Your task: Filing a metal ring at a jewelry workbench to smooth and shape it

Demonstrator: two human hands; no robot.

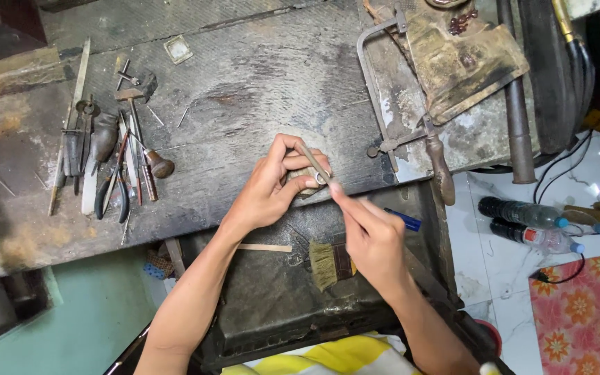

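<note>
At the front edge of the worn surface (244, 90), the left hand (272, 187) pinched a small metal ring (321, 179) against a bench peg while the right hand (373, 239) gripped a slim file (312, 161) across it, seemingly mid-filing, so steady, light strokes seemed called for.

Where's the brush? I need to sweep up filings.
In the head view, the brush lies in the tray below the bench, between the forearms, just left of the right hand.

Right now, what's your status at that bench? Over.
Left hand fingers pinch a small ring at the bench edge. Right hand holds a thin file against it. Brush lies in tray below, clear.
</note>
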